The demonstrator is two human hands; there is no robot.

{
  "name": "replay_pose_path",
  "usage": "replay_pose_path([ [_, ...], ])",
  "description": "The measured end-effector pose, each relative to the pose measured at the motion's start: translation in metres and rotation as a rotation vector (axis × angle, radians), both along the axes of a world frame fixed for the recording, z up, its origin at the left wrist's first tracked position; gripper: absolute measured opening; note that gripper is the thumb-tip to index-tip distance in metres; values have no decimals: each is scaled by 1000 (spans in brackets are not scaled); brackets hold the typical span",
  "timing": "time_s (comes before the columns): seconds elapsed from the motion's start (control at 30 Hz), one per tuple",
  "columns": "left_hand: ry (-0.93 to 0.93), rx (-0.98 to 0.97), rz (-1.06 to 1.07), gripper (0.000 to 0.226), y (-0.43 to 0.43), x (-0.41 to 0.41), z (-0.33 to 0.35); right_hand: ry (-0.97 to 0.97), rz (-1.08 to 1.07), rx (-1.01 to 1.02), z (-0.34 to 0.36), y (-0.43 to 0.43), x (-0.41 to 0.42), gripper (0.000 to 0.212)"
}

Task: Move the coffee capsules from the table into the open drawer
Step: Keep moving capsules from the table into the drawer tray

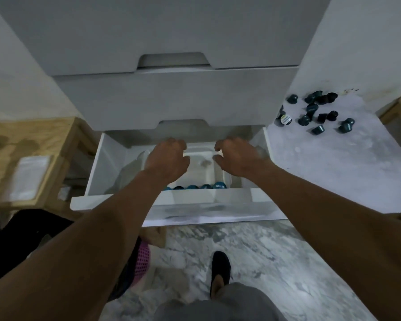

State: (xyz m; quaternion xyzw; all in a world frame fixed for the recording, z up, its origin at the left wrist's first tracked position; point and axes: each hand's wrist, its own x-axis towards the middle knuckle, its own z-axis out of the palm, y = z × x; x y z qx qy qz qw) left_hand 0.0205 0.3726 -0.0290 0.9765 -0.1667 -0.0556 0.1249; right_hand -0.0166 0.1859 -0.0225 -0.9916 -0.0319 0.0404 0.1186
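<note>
Partly done, judging from the lie of things: a short row of teal, foil-topped coffee capsules (195,186) down in the shallow white plastic tray (202,166) inside the open white drawer (107,163), along the tray's near edge, at centre frame just below the hands. Plenty left, though: a scatter of dark teal loose capsules (317,112) out on the pale marble-patterned table top (333,172) at upper right, some upright, some tipped over, one with a pale printed lid facing up. More out there than in the drawer, as far as countable, so probably under halfway. At centre frame, left hand (167,159) over the tray's left side, back of the hand up, fingers (182,144) curled downward; palm hidden, so no telling of any hold. Just right of centre, right hand (240,158) over the tray's right side, forefinger and thumb hooked and slightly apart, nothing visible between; remaining fingers hidden, so no telling there either. Stowed row lower in the frame than both sets of fingertips, near but not touching; bare tray floor directly under the fingers. Loose capsules up and to the right of the right hand, well apart, beyond the drawer's side wall.
</note>
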Motion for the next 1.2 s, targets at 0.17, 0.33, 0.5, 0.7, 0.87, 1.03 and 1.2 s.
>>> replay_pose_path([
  [0.17,-285,-42,-98,35,-4,-42,31,-189,-194,41,21,-2,-42,35],
  [0.33,-449,-88,-227,35,-22,-79,52,-334,-340,17,36,-17,-97,43],
  [0.5,-558,-60,-327,29,-50,-104,69,-404,-400,-1,52,-49,-139,47],
  [0.7,-618,-67,-429,30,-104,-120,82,-454,-438,-15,66,-97,-173,39],
  [0.87,-597,-97,-466,25,-170,-132,83,-456,-452,-3,67,-154,-187,40],
  [1.03,-534,-135,-428,25,-253,-137,74,-410,-432,1,58,-238,-193,43],
  [1.2,-456,-144,-369,29,-327,-148,63,-344,-411,24,55,-316,-193,40],
])
